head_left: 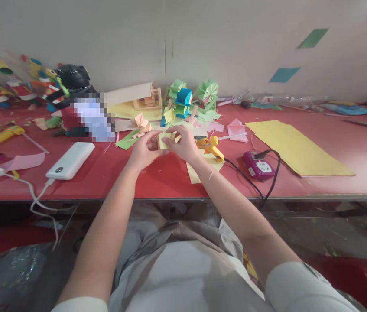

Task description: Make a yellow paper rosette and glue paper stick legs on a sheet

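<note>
Both my hands meet over the middle of the red table [170, 182]. My left hand [144, 149] and my right hand [185, 144] pinch a small pale yellow folded paper piece [165, 139] between their fingers, just above the tabletop. A yellow glue gun [212, 147] lies right beside my right hand on a yellow paper scrap [199, 171]. Behind the hands stand several folded paper models in green, blue and peach [183, 102].
A white power bank [71, 160] with a cable lies at left, near a pink paper strip [24, 161]. A purple power socket [258, 165] with a black cord sits at right. Large yellow sheets [295, 145] cover the right side. A black helmet-like object [71, 80] stands at back left.
</note>
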The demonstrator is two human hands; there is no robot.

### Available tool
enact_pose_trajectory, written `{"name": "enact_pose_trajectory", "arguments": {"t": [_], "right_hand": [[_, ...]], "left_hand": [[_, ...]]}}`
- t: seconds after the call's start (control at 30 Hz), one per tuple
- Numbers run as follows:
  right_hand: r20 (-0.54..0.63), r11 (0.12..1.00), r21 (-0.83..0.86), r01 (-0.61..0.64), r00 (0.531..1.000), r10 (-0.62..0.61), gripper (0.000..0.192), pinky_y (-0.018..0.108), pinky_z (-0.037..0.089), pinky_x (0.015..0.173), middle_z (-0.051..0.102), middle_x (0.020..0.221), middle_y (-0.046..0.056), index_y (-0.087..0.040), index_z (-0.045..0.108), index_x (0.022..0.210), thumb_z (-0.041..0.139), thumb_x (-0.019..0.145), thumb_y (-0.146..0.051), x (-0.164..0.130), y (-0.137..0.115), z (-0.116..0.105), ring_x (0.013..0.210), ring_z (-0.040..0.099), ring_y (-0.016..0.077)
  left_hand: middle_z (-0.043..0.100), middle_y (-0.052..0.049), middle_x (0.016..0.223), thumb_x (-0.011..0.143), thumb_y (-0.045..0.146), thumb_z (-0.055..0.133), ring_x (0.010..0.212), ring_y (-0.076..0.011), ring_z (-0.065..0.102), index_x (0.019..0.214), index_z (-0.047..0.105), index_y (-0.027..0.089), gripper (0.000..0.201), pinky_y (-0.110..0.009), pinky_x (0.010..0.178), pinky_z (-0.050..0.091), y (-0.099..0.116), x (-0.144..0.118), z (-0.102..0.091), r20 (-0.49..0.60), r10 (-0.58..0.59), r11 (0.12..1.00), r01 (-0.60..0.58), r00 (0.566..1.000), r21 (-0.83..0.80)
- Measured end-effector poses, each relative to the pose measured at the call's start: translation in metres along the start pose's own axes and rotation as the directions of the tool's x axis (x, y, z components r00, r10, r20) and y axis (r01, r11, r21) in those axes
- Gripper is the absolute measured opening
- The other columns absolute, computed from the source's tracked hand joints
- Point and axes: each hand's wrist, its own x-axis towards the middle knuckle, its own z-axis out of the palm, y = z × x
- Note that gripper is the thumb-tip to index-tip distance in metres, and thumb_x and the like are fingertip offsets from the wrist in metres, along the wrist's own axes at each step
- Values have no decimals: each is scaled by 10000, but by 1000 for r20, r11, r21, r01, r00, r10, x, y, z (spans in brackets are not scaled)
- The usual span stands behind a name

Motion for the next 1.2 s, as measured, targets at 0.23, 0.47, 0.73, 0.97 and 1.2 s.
{"name": "enact_pose_trajectory", "arguments": {"t": [0.23, 0.47, 0.73, 0.97, 1.2], "right_hand": [[81, 992, 89, -91, 993, 83, 306, 315, 501, 802, 683, 1063, 84, -166, 647, 1082, 656, 833, -343, 1, 3, 3, 913, 619, 179], [59, 988, 94, -119, 992, 114, 305, 280, 458, 653, 663, 878, 29, -141, 652, 1055, 656, 824, -340, -1, -1, 4, 611, 485, 109], [129, 994, 92, -51, 991, 39, 324, 309, 496, 778, 670, 1115, 109, -151, 671, 1103, 632, 819, -301, -4, -5, -3, 941, 626, 193], [238, 968, 245, -50, 971, -10, 280, 297, 478, 772, 690, 839, 26, -166, 680, 853, 705, 770, -433, -3, -12, -10, 809, 620, 169], [271, 895, 414, -165, 961, 51, 354, 276, 475, 719, 672, 812, 10, -180, 638, 814, 811, 658, -446, 0, -13, -10, 774, 604, 147]], "left_hand": [[683, -36, 948, 573, 305, 913, 839, -214, 704, 1189, 635, 216, 681, -345, 786, 589, 0, 0, -1, 3, 18, 1000, -18, 1000, 1], [690, -49, 966, 544, 335, 926, 872, -224, 707, 1288, 572, 210, 833, -345, 808, 579, 7, -1, 2, 9, 2, 998, -2, 1000, -55], [655, -6, 820, 611, 292, 854, 718, -145, 644, 1137, 584, 183, 601, -288, 731, 540, 3, 2, -2, -38, -56, 998, 55, 998, -42], [673, 0, 784, 620, 242, 836, 713, -153, 662, 1093, 590, 187, 536, -286, 720, 547, 0, 2, -4, 10, -26, 999, 26, 1000, -25], [659, 3, 798, 651, 227, 812, 724, -155, 663, 1085, 587, 199, 490, -296, 731, 548, 7, -1, -2, 20, 13, 1000, -13, 1000, -7]]}}
